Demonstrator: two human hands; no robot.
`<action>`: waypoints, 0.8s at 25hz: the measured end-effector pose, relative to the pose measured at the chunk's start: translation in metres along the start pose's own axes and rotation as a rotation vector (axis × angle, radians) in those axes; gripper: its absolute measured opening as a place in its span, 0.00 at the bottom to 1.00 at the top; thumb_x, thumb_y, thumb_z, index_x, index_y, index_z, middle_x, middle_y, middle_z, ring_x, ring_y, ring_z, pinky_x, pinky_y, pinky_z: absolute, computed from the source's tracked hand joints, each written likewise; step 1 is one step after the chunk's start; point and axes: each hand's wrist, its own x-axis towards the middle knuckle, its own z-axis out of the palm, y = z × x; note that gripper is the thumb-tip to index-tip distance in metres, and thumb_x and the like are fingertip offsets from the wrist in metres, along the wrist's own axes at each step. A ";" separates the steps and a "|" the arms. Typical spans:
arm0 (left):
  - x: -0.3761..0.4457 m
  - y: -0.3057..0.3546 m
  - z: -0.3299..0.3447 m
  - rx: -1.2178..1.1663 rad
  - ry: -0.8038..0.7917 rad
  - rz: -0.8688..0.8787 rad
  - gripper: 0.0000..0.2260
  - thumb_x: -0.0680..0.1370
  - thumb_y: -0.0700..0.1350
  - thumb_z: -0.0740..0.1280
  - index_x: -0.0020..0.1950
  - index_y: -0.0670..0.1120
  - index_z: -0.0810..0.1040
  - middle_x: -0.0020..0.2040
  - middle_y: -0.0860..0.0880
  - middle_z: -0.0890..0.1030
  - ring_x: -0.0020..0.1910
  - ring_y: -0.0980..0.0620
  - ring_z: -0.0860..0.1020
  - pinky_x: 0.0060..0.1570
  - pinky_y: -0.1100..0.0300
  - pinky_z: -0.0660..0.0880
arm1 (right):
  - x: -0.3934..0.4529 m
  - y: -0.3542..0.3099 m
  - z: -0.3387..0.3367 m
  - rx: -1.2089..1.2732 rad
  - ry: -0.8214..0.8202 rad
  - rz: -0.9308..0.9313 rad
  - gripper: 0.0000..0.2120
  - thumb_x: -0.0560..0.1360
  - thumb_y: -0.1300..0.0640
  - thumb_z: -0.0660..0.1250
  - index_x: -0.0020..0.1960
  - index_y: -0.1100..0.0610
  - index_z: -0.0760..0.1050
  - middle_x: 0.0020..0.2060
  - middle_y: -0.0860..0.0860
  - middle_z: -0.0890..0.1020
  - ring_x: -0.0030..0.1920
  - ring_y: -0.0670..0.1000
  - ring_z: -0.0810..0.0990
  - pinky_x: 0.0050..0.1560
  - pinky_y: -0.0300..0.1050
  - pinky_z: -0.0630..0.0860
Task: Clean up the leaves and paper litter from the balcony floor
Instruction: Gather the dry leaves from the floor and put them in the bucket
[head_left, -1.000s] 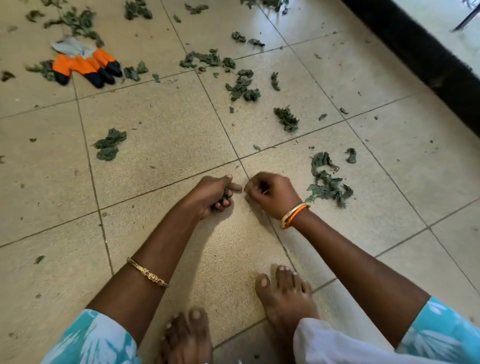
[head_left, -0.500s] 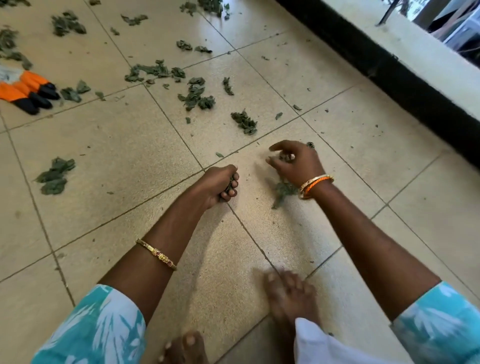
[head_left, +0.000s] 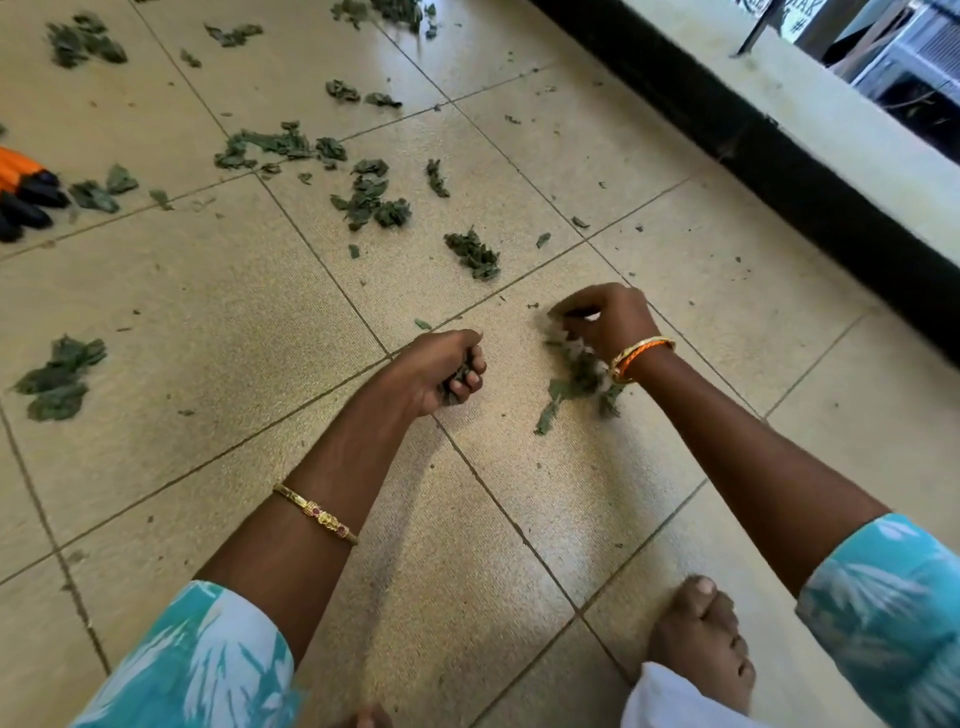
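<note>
Bare foot (head_left: 698, 639) planted nearest, on tile floor (head_left: 208, 332). L hand (head_left: 436, 371) fisted – fingers clamped on wad of leaves (head_left: 457, 376). R hand (head_left: 605, 322) curled, fingertips pinching at leaf clump (head_left: 574, 379) beneath. Beyond: scattered leaves (head_left: 369, 200), gloves (head_left: 23, 192) far left.

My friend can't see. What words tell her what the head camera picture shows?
A person crouches on a tiled balcony floor, left hand gripping a wad of green leaves, right hand gathering a leaf pile. More leaf clumps lie scattered ahead, near orange-and-black gloves.
</note>
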 end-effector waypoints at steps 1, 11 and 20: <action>0.000 0.000 0.000 -0.024 -0.016 0.001 0.15 0.83 0.46 0.58 0.37 0.45 0.69 0.31 0.50 0.73 0.20 0.59 0.67 0.17 0.69 0.59 | 0.002 -0.006 -0.008 0.179 0.055 0.075 0.08 0.71 0.64 0.71 0.50 0.61 0.82 0.45 0.54 0.84 0.41 0.45 0.81 0.45 0.29 0.74; -0.001 -0.005 0.053 -0.176 -0.156 0.025 0.15 0.85 0.48 0.51 0.49 0.43 0.74 0.38 0.46 0.78 0.21 0.59 0.67 0.16 0.70 0.60 | -0.045 -0.044 0.001 0.605 0.170 0.084 0.07 0.70 0.66 0.71 0.46 0.58 0.76 0.38 0.52 0.84 0.38 0.49 0.84 0.39 0.46 0.82; 0.010 -0.007 0.059 0.002 0.174 0.142 0.16 0.82 0.49 0.59 0.35 0.46 0.68 0.26 0.51 0.67 0.19 0.57 0.64 0.17 0.67 0.57 | -0.041 -0.012 -0.005 0.319 0.018 -0.193 0.10 0.77 0.58 0.64 0.55 0.57 0.79 0.51 0.51 0.83 0.51 0.48 0.81 0.54 0.40 0.76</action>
